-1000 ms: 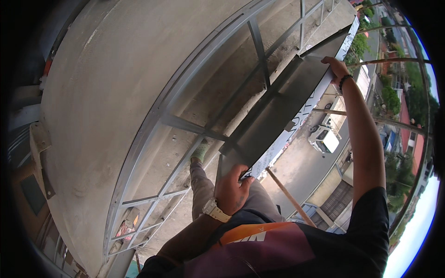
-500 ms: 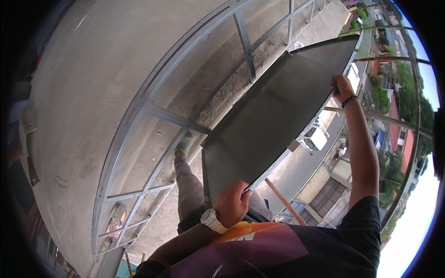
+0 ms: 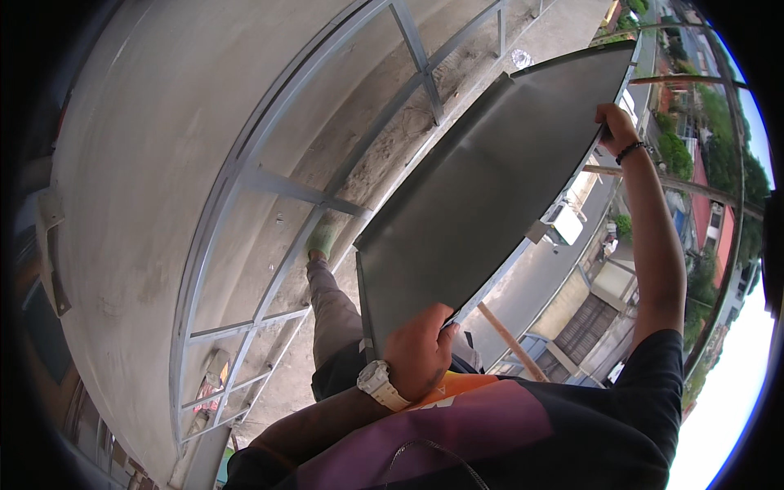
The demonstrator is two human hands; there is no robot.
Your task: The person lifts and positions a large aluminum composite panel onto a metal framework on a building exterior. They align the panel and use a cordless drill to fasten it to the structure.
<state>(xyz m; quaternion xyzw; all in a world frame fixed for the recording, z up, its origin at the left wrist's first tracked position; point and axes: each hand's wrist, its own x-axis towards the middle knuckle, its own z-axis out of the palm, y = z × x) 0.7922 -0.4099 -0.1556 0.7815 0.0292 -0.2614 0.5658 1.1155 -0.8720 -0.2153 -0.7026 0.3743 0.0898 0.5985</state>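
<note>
A dark grey metal panel (image 3: 482, 196) with bent edges lies at a slant across the middle of the view, its broad face toward me. My left hand (image 3: 416, 347), wearing a white watch, is closed on the panel's long outer edge at the near end, by my torso. My right hand (image 3: 616, 126), wearing a bead bracelet, grips the same edge near the far end, my arm stretched out. Left of the panel runs a silver metal grid frame (image 3: 327, 204) along a concrete ledge; I cannot tell whether the panel touches it.
A curved grey concrete wall (image 3: 131, 204) fills the left. My foot (image 3: 322, 241) stands behind the frame on the concrete ledge. At right, wooden poles (image 3: 510, 339) stand outside the ledge; far below are a road, a white truck (image 3: 563, 224), roofs and trees.
The panel has turned, showing more of its broad face, and its far end has shifted up in the view. My right hand went down and rightward, then back up; both hands keep their grip.
</note>
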